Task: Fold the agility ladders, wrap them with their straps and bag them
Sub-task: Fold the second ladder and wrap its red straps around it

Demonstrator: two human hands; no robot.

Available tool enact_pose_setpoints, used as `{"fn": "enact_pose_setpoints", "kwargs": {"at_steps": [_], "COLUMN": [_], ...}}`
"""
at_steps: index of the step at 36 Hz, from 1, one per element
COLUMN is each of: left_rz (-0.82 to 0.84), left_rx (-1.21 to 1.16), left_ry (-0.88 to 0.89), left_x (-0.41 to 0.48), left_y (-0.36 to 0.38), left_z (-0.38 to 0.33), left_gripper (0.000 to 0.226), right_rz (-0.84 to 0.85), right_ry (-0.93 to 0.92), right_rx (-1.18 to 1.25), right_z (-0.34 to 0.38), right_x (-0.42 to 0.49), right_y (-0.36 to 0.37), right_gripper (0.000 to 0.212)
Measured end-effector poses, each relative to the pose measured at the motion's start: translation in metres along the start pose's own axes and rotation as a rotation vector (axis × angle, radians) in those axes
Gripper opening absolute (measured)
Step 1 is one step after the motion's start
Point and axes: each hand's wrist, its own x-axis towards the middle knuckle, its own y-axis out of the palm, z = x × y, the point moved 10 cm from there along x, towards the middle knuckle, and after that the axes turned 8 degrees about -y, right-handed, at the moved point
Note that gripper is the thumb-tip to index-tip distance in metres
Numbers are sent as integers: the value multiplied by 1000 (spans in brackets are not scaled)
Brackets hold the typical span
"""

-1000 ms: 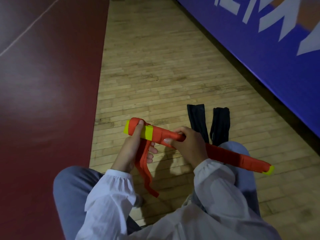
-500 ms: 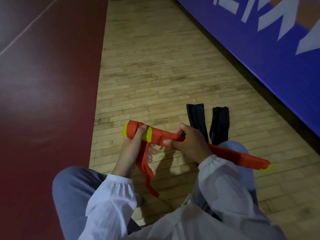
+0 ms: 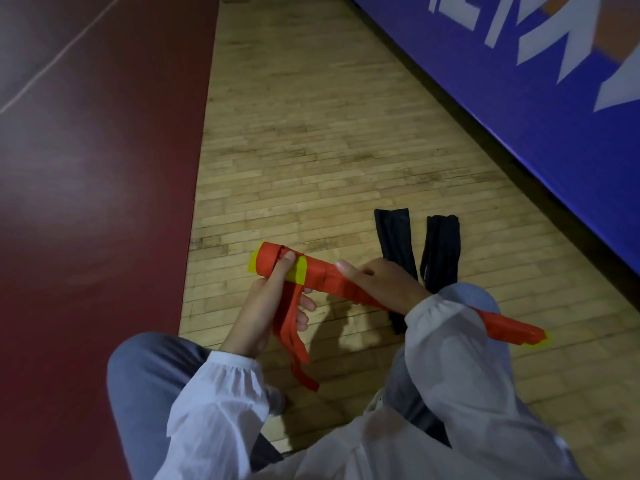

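Orange ladder bundle (image 3: 322, 277) stays gripped by left hand (image 3: 263, 306) and right hand (image 3: 384, 285), whose thumb has straightened

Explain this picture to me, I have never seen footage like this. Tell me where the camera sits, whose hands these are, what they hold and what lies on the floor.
There is no machine here. A camera worn on a person's head looks down at their own two hands, low over a wooden floor. The left hand grips one end of a folded agility ladder, an orange and yellow bundle. The right hand holds it near the middle. Loose orange straps hang down by the left hand, so the wrapping is not yet finished. Two black cloth pieces, probably the bags, lie side by side on the floor beyond the hands.
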Motion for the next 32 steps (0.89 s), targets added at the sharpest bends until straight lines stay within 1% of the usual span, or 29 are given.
{"fn": "enact_pose_setpoints", "kwargs": {"at_steps": [5, 8, 10, 14, 18, 20, 24, 26, 29, 32], "left_rz": [30, 40, 37, -2, -46, -65, -99, -102, -83, -56], "left_rx": [20, 24, 29, 42, 65, 70, 47, 40, 38, 64], "left_ry": [-53, -69, -57, -9, 18, 27, 60, 86, 131, 167], "left_x": [1, 1, 1, 1, 2, 3, 5, 5, 3, 1], "left_y": [0, -1, -1, -3, -5, -6, -8, -8, -5, -3], "left_z": [7, 10, 10, 9, 7, 7, 4, 2, -2, -5], "left_gripper": [69, 70, 66, 52, 49, 46, 41, 37, 34, 38], "right_rz": [-65, -101, -123, -164, -194, -201, -208, -198, -164, -122], "right_ry": [5, 5, 2, 9, 20, 25, 46, 44, 26, 10], "right_rx": [-23, -48, -56, -78, -89, -80, -34, -5, 27, 81], "right_z": [-3, -3, -2, -3, -6, -6, -5, -7, -10, -11], "right_x": [0, -1, -2, -3, -5, -6, -8, -9, -8, -6], "right_y": [0, -2, -3, -3, -1, 1, 2, 3, 5, 6], "right_gripper": [56, 53, 53, 53, 55, 57, 69, 66, 53, 58]}}
